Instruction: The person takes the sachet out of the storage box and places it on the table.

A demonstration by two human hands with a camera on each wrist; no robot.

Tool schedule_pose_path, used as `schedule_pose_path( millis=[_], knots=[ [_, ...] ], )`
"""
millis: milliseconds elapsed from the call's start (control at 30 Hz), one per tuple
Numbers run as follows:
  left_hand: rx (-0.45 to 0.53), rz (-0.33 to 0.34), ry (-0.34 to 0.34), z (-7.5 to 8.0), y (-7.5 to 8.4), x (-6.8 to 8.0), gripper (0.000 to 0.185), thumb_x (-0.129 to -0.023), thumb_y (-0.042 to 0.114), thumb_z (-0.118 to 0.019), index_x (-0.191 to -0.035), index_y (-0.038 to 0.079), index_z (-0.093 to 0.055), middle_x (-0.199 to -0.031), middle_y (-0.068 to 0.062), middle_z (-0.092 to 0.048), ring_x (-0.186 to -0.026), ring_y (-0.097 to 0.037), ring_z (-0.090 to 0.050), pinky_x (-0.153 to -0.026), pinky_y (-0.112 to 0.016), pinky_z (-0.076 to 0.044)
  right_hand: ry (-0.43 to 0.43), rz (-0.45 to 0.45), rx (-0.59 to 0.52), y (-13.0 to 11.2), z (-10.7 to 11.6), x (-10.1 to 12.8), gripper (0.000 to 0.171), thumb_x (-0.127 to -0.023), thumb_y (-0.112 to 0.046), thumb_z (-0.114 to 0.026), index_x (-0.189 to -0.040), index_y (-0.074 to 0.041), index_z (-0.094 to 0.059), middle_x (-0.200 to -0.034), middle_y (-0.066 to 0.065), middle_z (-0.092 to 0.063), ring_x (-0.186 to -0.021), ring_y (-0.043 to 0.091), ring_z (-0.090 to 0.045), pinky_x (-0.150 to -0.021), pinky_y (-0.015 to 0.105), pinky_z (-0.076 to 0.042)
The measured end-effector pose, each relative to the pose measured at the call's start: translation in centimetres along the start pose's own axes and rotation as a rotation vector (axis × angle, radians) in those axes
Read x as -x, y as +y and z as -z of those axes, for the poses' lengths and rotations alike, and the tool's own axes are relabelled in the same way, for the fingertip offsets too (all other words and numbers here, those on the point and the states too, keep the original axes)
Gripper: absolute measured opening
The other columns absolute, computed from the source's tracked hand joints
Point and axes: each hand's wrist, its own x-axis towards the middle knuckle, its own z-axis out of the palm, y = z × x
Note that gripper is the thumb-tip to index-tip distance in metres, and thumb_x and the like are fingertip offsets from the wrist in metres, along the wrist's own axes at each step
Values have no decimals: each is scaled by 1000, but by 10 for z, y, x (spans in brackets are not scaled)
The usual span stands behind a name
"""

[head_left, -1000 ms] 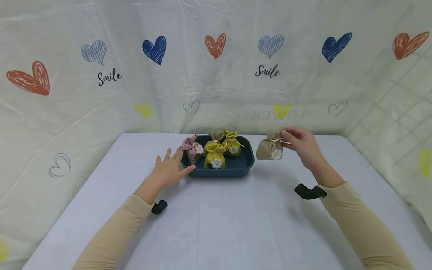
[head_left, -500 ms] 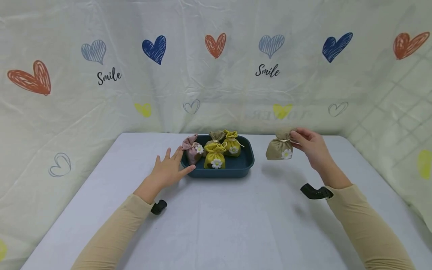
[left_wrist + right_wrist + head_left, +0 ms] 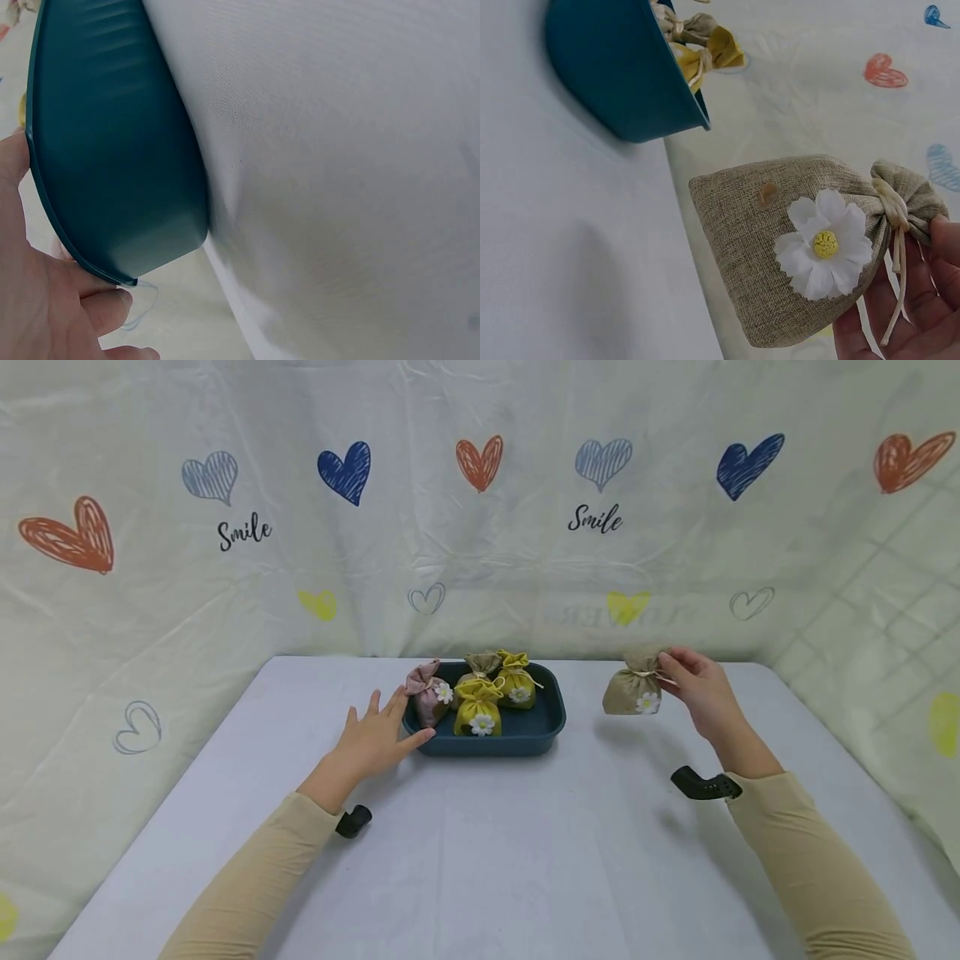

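Observation:
My right hand (image 3: 701, 689) pinches the gathered neck of a beige drawstring pouch (image 3: 630, 692), holding it over the table to the right of the tray. A white daisy (image 3: 823, 244) decorates the pouch's front, and its cord dangles by my fingers in the right wrist view. My left hand (image 3: 372, 737) has its fingers spread against the left end of a dark teal tray (image 3: 487, 745). Inside the tray stand a pink pouch (image 3: 425, 695), a yellow pouch (image 3: 468, 700) in front, another yellow pouch (image 3: 517, 677) and a partly hidden beige pouch (image 3: 482, 662) behind.
A white cloth covers the table (image 3: 495, 860). Behind it hangs a pale curtain (image 3: 525, 552) printed with hearts and lettering. Dark bands with cameras (image 3: 705, 783) sit on both wrists.
My right hand has carried the beige pouch rightward, away from the tray, moving less in the last half second. The left hand and the tray stay where they were.

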Motion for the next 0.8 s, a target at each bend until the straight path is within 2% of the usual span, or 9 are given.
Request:
schedule_pose_path(
  millis=[567,800],
  knots=[
    [7,-5,6,-2,-2,1,93,-101,70,-40,-164,5,-19,-171,-12,-12,-154,-46,-5,-114,-74,-9,66,-8,19,17,19,-8,11,-108,-16,-54,-102,-13,-62,-92,-12,-64,-88,-1,-62,-76,12,-51],
    [-5,-7,8,-2,-2,1,93,-101,70,-40,-164,5,-19,-171,-11,-12,-154,-46,-6,-114,-74,-9,85,-31,33,20,26,-11,10,-108,-16,-53,-107,-7,-59,-92,-13,-63,-88,-2,-60,-76,11,-51]
  ],
)
